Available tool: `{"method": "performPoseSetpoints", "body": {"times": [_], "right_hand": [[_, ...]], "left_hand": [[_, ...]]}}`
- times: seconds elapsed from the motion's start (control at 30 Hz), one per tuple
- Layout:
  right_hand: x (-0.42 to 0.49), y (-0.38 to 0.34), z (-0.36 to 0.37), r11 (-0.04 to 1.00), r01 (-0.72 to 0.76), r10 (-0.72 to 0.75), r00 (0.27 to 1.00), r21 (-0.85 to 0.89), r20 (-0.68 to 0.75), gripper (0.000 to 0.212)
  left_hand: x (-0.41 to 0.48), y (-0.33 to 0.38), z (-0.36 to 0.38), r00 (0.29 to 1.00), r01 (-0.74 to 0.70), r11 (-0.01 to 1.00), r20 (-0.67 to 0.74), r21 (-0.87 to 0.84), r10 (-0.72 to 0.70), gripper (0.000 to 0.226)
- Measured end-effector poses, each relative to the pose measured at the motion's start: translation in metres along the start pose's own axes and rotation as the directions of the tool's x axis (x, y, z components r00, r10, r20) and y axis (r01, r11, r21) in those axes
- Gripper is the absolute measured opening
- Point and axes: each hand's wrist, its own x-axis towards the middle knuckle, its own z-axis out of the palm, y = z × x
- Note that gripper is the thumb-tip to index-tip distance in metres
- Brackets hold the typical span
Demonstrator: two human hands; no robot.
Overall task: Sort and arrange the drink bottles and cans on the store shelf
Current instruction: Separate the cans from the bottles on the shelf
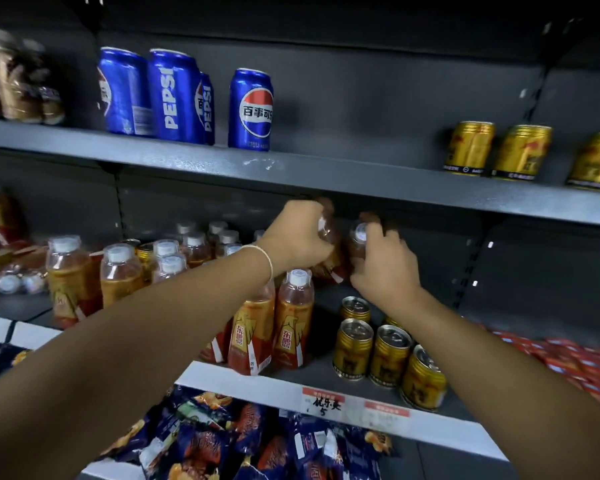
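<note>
Bottles of amber drink were in both grips, far back on the middle shelf [326, 370], under the lip of the upper shelf [361, 183]. The left grip [298, 233] was curled round the left bottle [329, 237] from its left side. The right grip [385, 268] wrapped the right bottle [358, 242] from the right and near side, fingers bent round the body below the white cap. The two bottles were just beside each other, perhaps touching; blur hid which. Their long axes ran roughly upright, caps tipped a little toward the near edge, and the grips hid whether their bases rested on the shelf. Both forearms reached up and away, the left crossing the row of bottles [291, 327] at the near edge, the right passing above the gold cans [388, 355]. A stretch of shelf showed to the right of the held pair, so a rightward set-down would likely fall to the right grip, the nearer one; the standing row lay near and left, closer to the left grip.
</note>
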Motion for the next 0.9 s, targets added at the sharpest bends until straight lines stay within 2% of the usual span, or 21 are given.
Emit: {"method": "performPoseSetpoints", "body": {"times": [0.03,0.1,0.17,0.3,0.43,0.57,0.67,0.77,0.9], "right_hand": [[-0.009,-0.006,-0.005,0.999,-0.007,0.006,1.000,-0.031,-0.006,0.090],[-0.026,-0.019,-0.013,0.995,-0.017,0.016,1.000,-0.096,-0.020,0.092],[-0.044,-0.033,-0.020,0.989,-0.017,0.015,1.000,-0.147,-0.018,0.095],[-0.077,-0.072,-0.036,0.973,-0.033,0.035,0.999,-0.227,0.002,0.103],[-0.102,-0.126,-0.043,0.973,-0.043,0.053,0.998,-0.229,0.035,0.104],[-0.115,-0.184,-0.035,0.988,-0.039,0.061,0.987,-0.150,0.147,0.098],[-0.123,-0.226,-0.016,0.999,-0.025,0.033,0.976,-0.040,0.215,0.084],[-0.131,-0.273,0.012,0.996,0.028,-0.049,0.961,0.082,0.271,0.077],[-0.138,-0.344,0.053,0.968,0.123,-0.194,0.920,0.217,0.341,0.082]], "left_hand": [[-0.007,0.001,-0.007,1.000,-0.017,0.999,-0.020,-0.041,0.016,0.014],[-0.023,0.003,-0.020,0.998,-0.042,0.996,-0.054,-0.074,0.038,0.041],[-0.043,0.004,-0.035,0.994,-0.087,0.993,-0.080,-0.085,0.081,0.052],[-0.091,0.003,-0.065,0.991,-0.120,0.985,-0.074,-0.126,0.111,0.055],[-0.138,-0.012,-0.099,0.995,-0.093,0.988,-0.054,-0.123,0.087,0.055],[-0.185,-0.038,-0.136,1.000,-0.016,0.997,-0.025,-0.080,0.014,0.042],[-0.222,-0.068,-0.160,0.995,0.082,0.997,0.059,-0.002,-0.082,0.036],[-0.258,-0.102,-0.184,0.982,0.139,0.983,0.112,0.117,-0.152,0.023],[-0.304,-0.147,-0.221,0.962,0.241,0.954,0.084,0.177,-0.258,0.016]]}}
